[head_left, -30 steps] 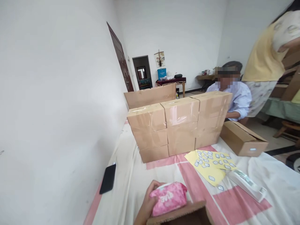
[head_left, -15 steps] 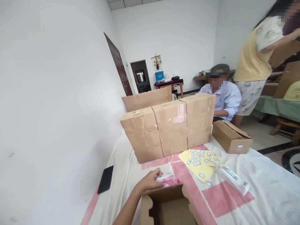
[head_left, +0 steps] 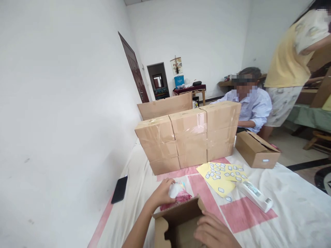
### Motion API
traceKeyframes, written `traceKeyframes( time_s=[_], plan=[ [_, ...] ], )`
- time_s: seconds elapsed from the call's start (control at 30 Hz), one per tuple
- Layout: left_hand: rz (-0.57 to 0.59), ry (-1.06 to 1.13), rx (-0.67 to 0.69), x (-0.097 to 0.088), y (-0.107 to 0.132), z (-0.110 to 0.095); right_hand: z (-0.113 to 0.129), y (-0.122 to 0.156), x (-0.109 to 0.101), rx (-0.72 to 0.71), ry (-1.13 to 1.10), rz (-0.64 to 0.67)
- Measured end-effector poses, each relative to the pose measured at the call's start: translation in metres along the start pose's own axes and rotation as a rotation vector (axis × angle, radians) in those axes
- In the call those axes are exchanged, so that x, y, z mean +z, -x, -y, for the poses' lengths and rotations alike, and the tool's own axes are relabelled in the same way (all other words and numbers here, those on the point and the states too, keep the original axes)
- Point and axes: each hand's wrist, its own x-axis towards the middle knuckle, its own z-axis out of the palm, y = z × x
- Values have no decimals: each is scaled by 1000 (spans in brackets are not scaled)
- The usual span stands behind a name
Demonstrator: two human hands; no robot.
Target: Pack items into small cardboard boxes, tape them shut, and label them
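Note:
An open cardboard box (head_left: 181, 215) stands at the bottom centre, its inside facing me, with a bare bottom showing. Just beyond its far wall, my left hand (head_left: 163, 193) curls its thumb and fingers around a pink-and-white plastic packet (head_left: 184, 195). What the packet contains I cannot make out. At the box's right wall, my right hand (head_left: 213, 229) grips the edge with bent fingers; its thumb is hidden.
Taped cardboard boxes (head_left: 191, 141) form a stacked row. Right of them are yellow sticker sheets (head_left: 219, 191), a white tape dispenser (head_left: 256, 196) and another box (head_left: 258, 151). A black phone (head_left: 119, 189) lies left. Two people are beyond, one seated (head_left: 256, 103), one standing (head_left: 284, 69).
My right hand has come into view and taken the box's right wall. My left hand and the packet have shifted slightly left and up; more of the packet's white part shows.

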Motion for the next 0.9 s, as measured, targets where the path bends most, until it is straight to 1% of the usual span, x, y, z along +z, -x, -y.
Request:
traceKeyframes(
  time_s=[0.1, 0.17, 0.23, 0.37, 0.43, 0.5, 0.53, 0.57, 0.6, 0.63, 0.7, 0.77, 0.83, 0.9],
  plan=[
    [-68, -72, 13, -22, 10, -2, -4, -6, 7, -27, 31, -44],
    [-108, -115, 25, -42, 16, -7, -2, -8, 10, -19, 31, -60],
    [-145, -148, 34, -66, 25, -15, 1, -7, 13, 20, 28, -69],
    [-230, -164, 52, -121, 53, -45, 10, -6, 19, 208, 29, -84],
    [-346, -146, 17, -147, 66, -63, 12, -7, 23, 268, 4, -82],
    [-410, -170, -23, -165, 71, -76, 11, -10, 26, 278, -38, -63],
    [-418, -186, -35, -170, 70, -78, 9, -11, 28, 277, -59, -55],
    [-410, -185, -45, -170, 69, -77, 7, -13, 30, 278, -80, -51],
    [-394, -178, -68, -166, 67, -71, 5, -14, 32, 282, -97, -50],
    [-359, -162, -109, -159, 64, -62, 3, -15, 33, 288, -110, -50],
    [-244, -122, -228, -135, 58, -35, 2, -16, 34, 292, -130, -37],
    [-91, -82, -337, -107, 49, -1, 1, -15, 34, 283, -138, -15],
    [58, -34, -364, -82, 34, 31, 2, -14, 33, 267, -148, -11],
    [205, 20, -357, -64, 14, 55, 2, -13, 32, 260, -161, -20]
  ],
)
